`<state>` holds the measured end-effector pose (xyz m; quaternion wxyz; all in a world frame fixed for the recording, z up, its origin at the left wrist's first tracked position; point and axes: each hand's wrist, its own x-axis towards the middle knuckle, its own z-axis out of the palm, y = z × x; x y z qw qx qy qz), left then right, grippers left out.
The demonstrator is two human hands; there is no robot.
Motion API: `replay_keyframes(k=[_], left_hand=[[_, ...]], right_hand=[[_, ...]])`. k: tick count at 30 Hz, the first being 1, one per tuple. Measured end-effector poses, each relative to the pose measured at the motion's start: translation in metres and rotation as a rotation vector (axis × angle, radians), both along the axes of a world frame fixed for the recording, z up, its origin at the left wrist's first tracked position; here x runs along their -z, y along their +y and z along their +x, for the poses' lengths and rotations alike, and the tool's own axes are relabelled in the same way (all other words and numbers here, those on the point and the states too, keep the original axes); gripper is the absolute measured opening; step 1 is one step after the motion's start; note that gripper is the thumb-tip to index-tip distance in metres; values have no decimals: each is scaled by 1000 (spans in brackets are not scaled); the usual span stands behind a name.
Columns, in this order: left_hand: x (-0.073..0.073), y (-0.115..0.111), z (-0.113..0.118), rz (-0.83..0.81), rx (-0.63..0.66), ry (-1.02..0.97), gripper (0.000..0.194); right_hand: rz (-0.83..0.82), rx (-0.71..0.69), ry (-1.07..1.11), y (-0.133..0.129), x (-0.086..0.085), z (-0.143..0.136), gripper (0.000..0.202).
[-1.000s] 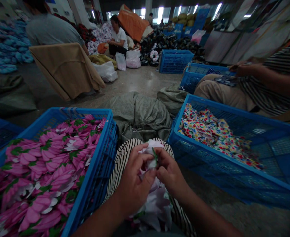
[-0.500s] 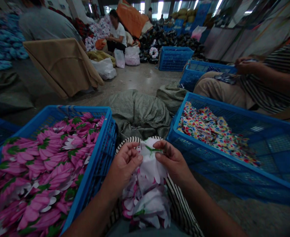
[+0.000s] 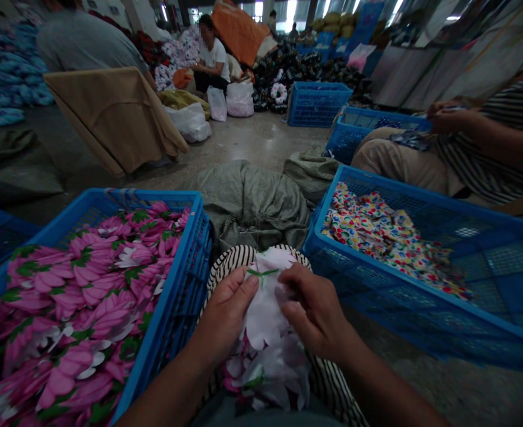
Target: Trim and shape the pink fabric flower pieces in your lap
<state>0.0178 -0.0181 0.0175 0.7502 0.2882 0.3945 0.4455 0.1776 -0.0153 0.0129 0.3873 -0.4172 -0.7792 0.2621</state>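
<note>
In the head view, my left hand (image 3: 232,305) pinches the edge of a white fabric petal piece (image 3: 264,317) between thumb and fingers. A narrow green strip (image 3: 264,273) runs along that piece beside my left thumb. My right hand (image 3: 312,308) is at the right side of the cloth, its fingers curled in and thumb close to the index finger. Whatever lies inside those fingers is hidden. More white and pink petal pieces (image 3: 279,376) lie in a heap on my lap, over black-and-white striped cloth (image 3: 239,256).
At left stands a blue crate (image 3: 194,228) of pink-and-green petal pieces (image 3: 95,281); at right, another blue crate (image 3: 390,273) holds colourful dotted cloth pieces (image 3: 377,228). A grey-green sack (image 3: 255,193) lies ahead. Co-workers sit nearby, one in stripes (image 3: 506,130) at the right.
My right hand has let go of the green-edged part and curled its fingers. The petal piece has shifted left toward my left hand, with the green strip now at its thumb.
</note>
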Motion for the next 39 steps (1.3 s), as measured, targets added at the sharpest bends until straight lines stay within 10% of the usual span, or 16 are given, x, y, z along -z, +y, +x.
replay_keyframes(k=[15, 21, 27, 39], left_hand=[[-4, -7, 5, -2, 102, -129, 11], [-5, -6, -1, 62, 90, -15, 15], [-11, -2, -4, -49, -20, -60, 18], [-11, 4, -3, 21, 32, 155, 28]], right_hand=[[34, -49, -79, 0, -2, -3, 19], [-378, -86, 207, 1, -3, -2, 33], [-656, 158, 730, 6, 16, -3, 41], [-819, -91, 629, 8, 4, -14, 36]])
